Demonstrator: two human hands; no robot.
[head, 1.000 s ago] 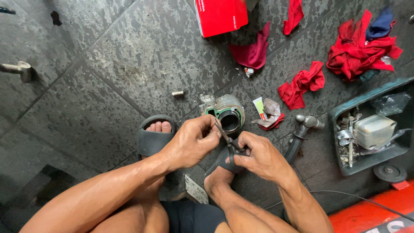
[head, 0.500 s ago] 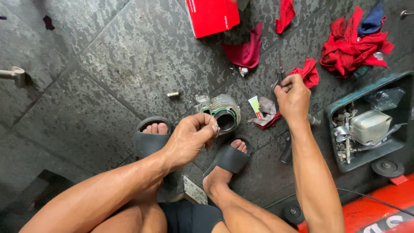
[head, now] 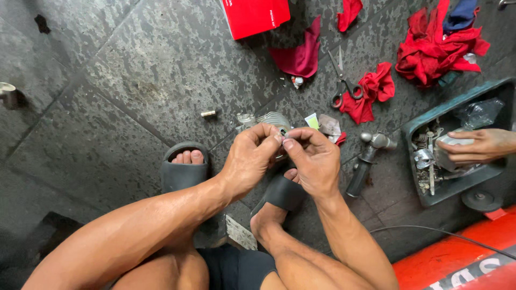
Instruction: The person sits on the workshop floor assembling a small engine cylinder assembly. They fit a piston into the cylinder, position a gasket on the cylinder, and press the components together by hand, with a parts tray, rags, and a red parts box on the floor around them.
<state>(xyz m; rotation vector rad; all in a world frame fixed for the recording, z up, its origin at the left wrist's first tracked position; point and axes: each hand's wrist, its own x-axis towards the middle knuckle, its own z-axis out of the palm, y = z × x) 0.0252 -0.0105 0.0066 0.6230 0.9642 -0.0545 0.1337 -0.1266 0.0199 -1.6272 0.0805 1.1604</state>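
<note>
1. Dark mottled floor tiles (head: 134, 91) fill the view, and the person squats over them in grey sandals (head: 184, 172).
2. Left hand (head: 250, 158) and right hand (head: 314, 161) meet at centre, fingertips pinched together on one small part (head: 283, 137). It's too tiny to make out its long axis.
3. Both hands are closed on that part; the left comes in from 9 o'clock, the right from 3 o'clock, about equally near.
4. Ribbed metal cylinder (head: 271, 119) sits on the floor just beyond the hands at 12 o'clock, partly hidden by them.
5. Scissors (head: 342, 86) lie further out at 1 o'clock, touching a red rag (head: 373, 88).
6. Hammer (head: 365, 161) rests at 3 o'clock, near the right hand.
7. Far right, another person's hand (head: 475, 145) reaches into a teal tray (head: 414, 129) of parts.
8. Red box (head: 255, 16) sits at 12 o'clock, well apart.
</note>
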